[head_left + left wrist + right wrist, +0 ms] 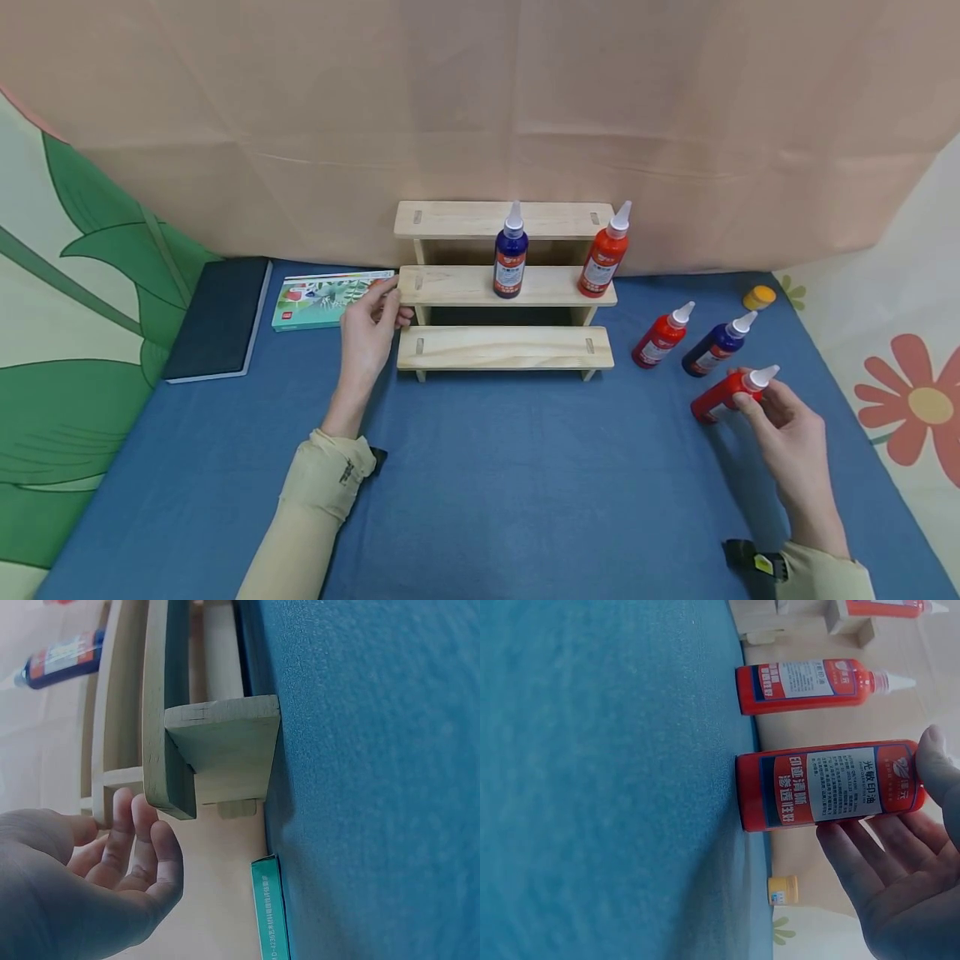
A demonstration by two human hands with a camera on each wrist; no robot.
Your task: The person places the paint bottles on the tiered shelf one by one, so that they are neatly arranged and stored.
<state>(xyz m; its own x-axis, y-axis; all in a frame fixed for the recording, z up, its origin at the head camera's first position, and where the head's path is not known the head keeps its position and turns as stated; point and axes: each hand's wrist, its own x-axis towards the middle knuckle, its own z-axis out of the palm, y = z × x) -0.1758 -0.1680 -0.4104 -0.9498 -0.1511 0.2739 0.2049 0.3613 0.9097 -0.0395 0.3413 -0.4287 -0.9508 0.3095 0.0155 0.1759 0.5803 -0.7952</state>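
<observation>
A three-step wooden display stand (pixel 506 347) is in the middle of the head view. At its left end, my left hand (pixel 367 332) pinches the tip of the middle step between thumb and curled fingers. On that step are a blue ink bottle (pixel 510 265) and a red ink bottle (pixel 602 260), both with white nozzles. Off to the right, my right hand (pixel 793 425) grips another red bottle (pixel 831 784) near its top, thumb on one side and fingers on the other. The base of that bottle is right at the blue cloth.
Beyond the gripped bottle stand another red bottle (pixel 660 337) and a blue bottle (pixel 718 344). A yellow cap (pixel 759 297) lies at the back right. Left of the stand are a green box (pixel 315 302) and a dark notebook (pixel 217 318). Blue cloth (pixel 525 483) covers the table.
</observation>
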